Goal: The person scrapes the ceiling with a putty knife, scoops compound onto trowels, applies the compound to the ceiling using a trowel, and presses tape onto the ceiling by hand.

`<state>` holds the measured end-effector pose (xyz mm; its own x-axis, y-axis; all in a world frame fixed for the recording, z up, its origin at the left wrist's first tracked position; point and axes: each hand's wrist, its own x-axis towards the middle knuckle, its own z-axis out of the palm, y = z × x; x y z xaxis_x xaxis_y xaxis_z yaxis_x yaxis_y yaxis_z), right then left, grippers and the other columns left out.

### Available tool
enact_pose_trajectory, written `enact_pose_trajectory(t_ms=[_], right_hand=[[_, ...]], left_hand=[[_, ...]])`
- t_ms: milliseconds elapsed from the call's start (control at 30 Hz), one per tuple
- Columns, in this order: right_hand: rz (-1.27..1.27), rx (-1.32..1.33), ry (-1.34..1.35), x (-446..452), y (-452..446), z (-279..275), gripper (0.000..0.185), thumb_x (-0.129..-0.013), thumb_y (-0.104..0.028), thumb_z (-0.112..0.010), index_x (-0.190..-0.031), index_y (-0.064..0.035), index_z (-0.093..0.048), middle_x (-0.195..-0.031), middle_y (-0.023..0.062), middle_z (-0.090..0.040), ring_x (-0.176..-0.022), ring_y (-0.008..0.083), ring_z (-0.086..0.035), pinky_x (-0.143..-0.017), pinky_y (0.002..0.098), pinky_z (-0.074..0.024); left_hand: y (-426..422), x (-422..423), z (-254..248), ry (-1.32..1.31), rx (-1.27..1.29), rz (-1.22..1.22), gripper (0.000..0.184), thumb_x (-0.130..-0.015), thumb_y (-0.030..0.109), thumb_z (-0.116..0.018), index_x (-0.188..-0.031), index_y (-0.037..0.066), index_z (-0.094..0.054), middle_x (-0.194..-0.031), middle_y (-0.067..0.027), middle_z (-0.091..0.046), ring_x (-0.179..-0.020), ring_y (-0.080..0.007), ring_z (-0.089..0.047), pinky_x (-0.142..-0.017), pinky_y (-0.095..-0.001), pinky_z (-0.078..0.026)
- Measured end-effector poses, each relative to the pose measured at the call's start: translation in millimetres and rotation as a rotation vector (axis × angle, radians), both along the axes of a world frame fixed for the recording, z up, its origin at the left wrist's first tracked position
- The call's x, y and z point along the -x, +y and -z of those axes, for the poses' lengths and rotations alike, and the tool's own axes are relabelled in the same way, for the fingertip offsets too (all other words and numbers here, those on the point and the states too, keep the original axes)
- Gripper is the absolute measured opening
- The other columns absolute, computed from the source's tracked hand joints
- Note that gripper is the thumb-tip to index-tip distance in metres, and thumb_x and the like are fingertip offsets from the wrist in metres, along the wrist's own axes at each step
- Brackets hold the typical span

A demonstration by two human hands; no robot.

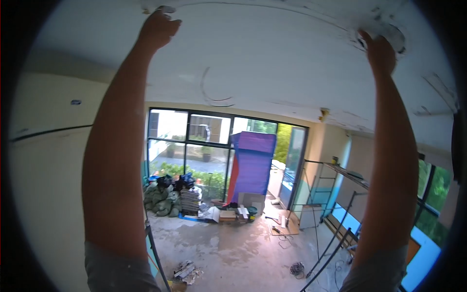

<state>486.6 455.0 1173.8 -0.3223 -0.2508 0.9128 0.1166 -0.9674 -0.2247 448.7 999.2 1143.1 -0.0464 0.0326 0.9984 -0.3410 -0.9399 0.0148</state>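
Observation:
Both my arms reach up to a white ceiling point(272, 53). My left hand point(159, 30) is at the ceiling at the upper left, its fingers bent around a small greyish thing point(168, 9) that I cannot make out, the thumb side pointing right. At the upper right my right hand point(380, 51) presses against the ceiling with bent fingers. Beside it is a round, dark-edged opening point(402, 40), and its fingertips are partly hidden there. A thin curved line point(272, 9) runs along the ceiling between the two hands.
Far below lies a wet-looking concrete floor point(228, 243) with a rubble heap point(187, 272) and a coiled cable point(297, 268). Scaffolding point(318, 185) stands at right. Sacks point(163, 199) and stacked material point(190, 200) line the window, near a purple-blue sheet point(255, 165).

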Motion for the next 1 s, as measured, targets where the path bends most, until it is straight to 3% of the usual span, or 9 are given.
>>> enact_pose_trajectory(t_ms=[133,233,267,300,400,600,800,900,1000], right_hand=[[0.153,0.033,-0.003,-17,-34,-13,0.081,-0.080,-0.074,-0.043,-0.104,-0.0003,-0.065,-0.104,0.0220,-0.064,-0.097,0.0392,-0.061,-0.081,0.0479,-0.0476],[0.385,-0.040,0.073,-40,-73,-35,0.037,-0.097,-0.040,-0.037,-0.127,-0.0234,-0.052,-0.107,0.0163,-0.062,-0.091,0.0295,-0.064,-0.076,0.0425,-0.0530],[0.487,-0.028,0.086,-53,-92,-46,0.034,-0.101,-0.029,-0.035,-0.132,-0.0315,-0.048,-0.106,0.0143,-0.062,-0.089,0.0264,-0.065,-0.074,0.0408,-0.0544],[0.523,-0.001,0.100,-49,-92,-43,0.033,-0.101,-0.029,-0.035,-0.132,-0.0303,-0.048,-0.104,0.0138,-0.062,-0.088,0.0265,-0.065,-0.074,0.0410,-0.0541],[0.718,0.129,0.090,-37,-90,-28,0.033,-0.101,-0.029,-0.036,-0.131,-0.0279,-0.049,-0.101,0.0124,-0.062,-0.085,0.0268,-0.064,-0.074,0.0410,-0.0532],[0.801,0.250,0.063,-40,-107,-42,0.038,-0.098,-0.018,-0.042,-0.135,-0.0272,-0.045,-0.099,0.0115,-0.061,-0.085,0.0251,-0.063,-0.072,0.0400,-0.0533],[0.934,0.274,0.073,-33,-106,-52,0.047,-0.096,-0.013,-0.046,-0.138,-0.0317,-0.041,-0.097,0.0120,-0.061,-0.087,0.0233,-0.063,-0.073,0.0375,-0.0548],[0.891,0.329,0.013,-36,-108,-54,0.052,-0.093,-0.006,-0.048,-0.138,-0.0318,-0.041,-0.095,0.0119,-0.060,-0.084,0.0237,-0.063,-0.071,0.0372,-0.0544],[0.843,0.407,-0.021,-44,-117,-55,0.057,-0.091,-0.002,-0.047,-0.139,-0.0308,-0.040,-0.094,0.0118,-0.058,-0.081,0.0258,-0.062,-0.068,0.0381,-0.0534]], left_hand=[[40,-1,1,-0.015,-0.008,-0.213,0.059,-0.078,0.020,-0.070,-0.131,0.008,-0.047,-0.116,-0.0169,-0.059,-0.088,-0.0194,-0.061,-0.069,-0.0303,-0.050],[49,8,7,0.023,0.136,-0.020,0.071,-0.075,0.016,-0.069,-0.138,0.009,-0.038,-0.122,-0.0171,-0.055,-0.091,-0.0207,-0.060,-0.073,-0.0344,-0.051],[42,14,13,0.033,0.225,0.212,0.075,-0.074,0.015,-0.068,-0.141,0.010,-0.034,-0.123,-0.0169,-0.054,-0.092,-0.0210,-0.060,-0.074,-0.0360,-0.051],[35,18,18,0.040,0.311,0.446,0.079,-0.073,0.014,-0.067,-0.143,0.010,-0.030,-0.125,-0.0166,-0.052,-0.093,-0.0213,-0.059,-0.075,-0.0376,-0.051],[25,21,19,0.069,0.264,0.634,0.085,-0.073,0.010,-0.065,-0.146,0.012,-0.021,-0.126,-0.0150,-0.049,-0.095,-0.0218,-0.059,-0.077,-0.0404,-0.052],[13,23,0,0.183,0.293,0.655,0.087,-0.072,0.008,-0.064,-0.146,0.014,-0.018,-0.110,-0.0116,-0.055,-0.094,-0.0223,-0.058,-0.082,-0.0411,-0.052],[-2,25,6,0.141,0.300,0.666,0.074,-0.072,0.006,-0.063,-0.136,0.014,-0.027,-0.105,-0.0099,-0.056,-0.093,-0.0234,-0.058,-0.083,-0.0411,-0.052],[-6,18,7,0.067,0.311,0.728,0.057,-0.073,0.004,-0.063,-0.126,0.013,-0.043,-0.103,-0.0091,-0.055,-0.094,-0.0232,-0.058,-0.079,-0.0432,-0.053],[58,-16,-29,-0.102,-0.524,-0.822,0.031,-0.075,0.009,-0.072,-0.104,0.004,-0.062,-0.106,-0.0139,-0.063,-0.099,-0.0303,-0.060,-0.089,-0.0366,-0.047]])
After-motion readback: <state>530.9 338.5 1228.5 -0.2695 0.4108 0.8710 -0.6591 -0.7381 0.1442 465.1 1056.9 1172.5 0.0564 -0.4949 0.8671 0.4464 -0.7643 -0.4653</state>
